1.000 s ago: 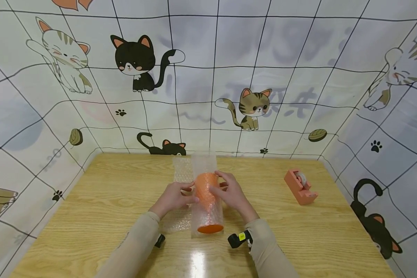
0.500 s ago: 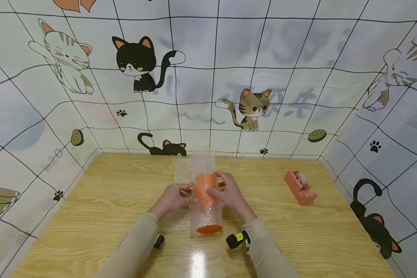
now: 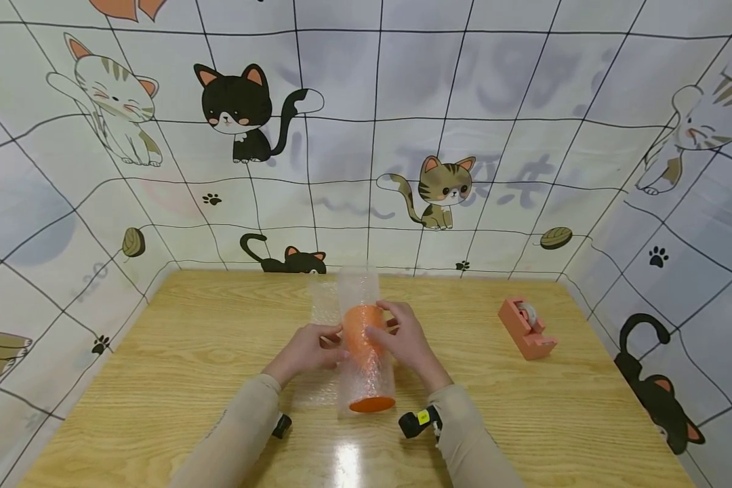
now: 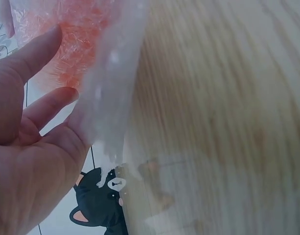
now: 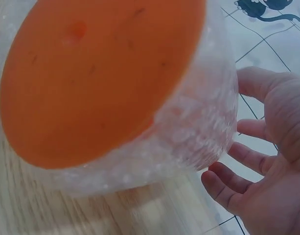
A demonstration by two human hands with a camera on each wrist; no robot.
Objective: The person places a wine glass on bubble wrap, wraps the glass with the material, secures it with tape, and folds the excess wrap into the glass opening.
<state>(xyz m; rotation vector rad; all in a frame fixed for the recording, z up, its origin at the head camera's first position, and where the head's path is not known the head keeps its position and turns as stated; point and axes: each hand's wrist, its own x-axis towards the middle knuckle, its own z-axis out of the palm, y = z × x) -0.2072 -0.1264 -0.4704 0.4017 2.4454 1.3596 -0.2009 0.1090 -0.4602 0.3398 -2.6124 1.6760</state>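
An orange vase-shaped object [image 3: 363, 329] lies on the table inside a roll of bubble wrap [image 3: 358, 285]. Its flat orange end [image 5: 101, 83] fills much of the right wrist view and faces the person. From the left, my left hand [image 3: 308, 349] holds the roll, its thumb on the wrap and its fingers at the wrap's loose edge [image 4: 113, 83]. Over on the right side, my right hand [image 3: 407, 339] grips the roll with thumb and fingers curved against it. A flat flap of bubble wrap [image 3: 324, 305] reaches out to the left beneath the roll.
A pink tape dispenser [image 3: 527, 329] with a tape roll stands at the right of the wooden table [image 3: 207, 339]. Cat-patterned cloth [image 3: 341, 149] hangs behind and along both sides. Black wrist cameras [image 3: 417, 423] sit by the cuffs.
The wrapped roll has shifted slightly to the right over the last half second. The flap's left edge has also moved a little to the right. Both hands keep their hold.
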